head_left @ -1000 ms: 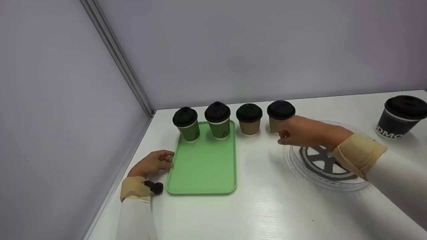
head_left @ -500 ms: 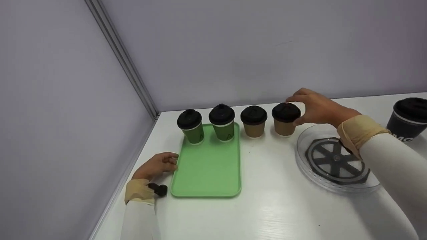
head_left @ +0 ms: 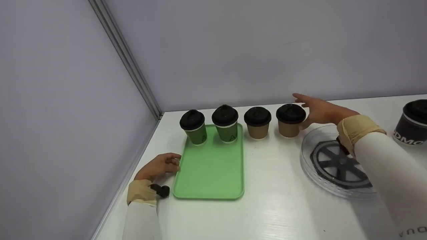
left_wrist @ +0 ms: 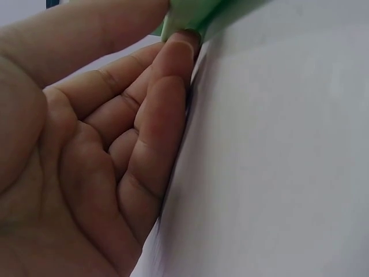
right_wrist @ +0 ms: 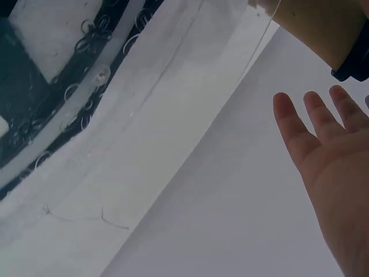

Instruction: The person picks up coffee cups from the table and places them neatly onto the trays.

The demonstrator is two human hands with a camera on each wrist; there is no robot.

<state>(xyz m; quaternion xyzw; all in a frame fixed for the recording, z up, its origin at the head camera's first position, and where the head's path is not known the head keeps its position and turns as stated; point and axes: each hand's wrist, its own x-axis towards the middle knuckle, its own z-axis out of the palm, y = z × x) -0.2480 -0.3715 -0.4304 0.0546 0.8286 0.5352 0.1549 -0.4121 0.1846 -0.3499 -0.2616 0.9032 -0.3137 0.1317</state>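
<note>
My left hand (head_left: 160, 166) is at the left edge of a green tray (head_left: 210, 173). In the left wrist view, the thumb and curled fingers pinch the tray's rim (left_wrist: 187, 14). Beside the rightmost brown paper cup (head_left: 289, 129), my right hand (head_left: 318, 110) is spread, thumb near the cup's side and fingers behind its black lid (head_left: 291, 113). The right wrist view has those fingers (right_wrist: 326, 124) straight and apart from the cup. Another brown cup (head_left: 258, 130) stands to its left. Two green cups with black lids, a left one (head_left: 197, 136) and a right one (head_left: 227, 133), stand on the tray's far end.
A clear round container (head_left: 310, 166) with a dark spoked pattern lies under my right forearm. Farther right stands a black lidded cup (head_left: 410, 130). A grey wall (head_left: 233, 60) rises behind the white table (head_left: 267, 213), and another wall borders it on the left.
My right hand has moved from in front of the rightmost brown cup to its right side, its fingers spreading. The left hand stays at the tray's edge. The head view has shifted slightly.
</note>
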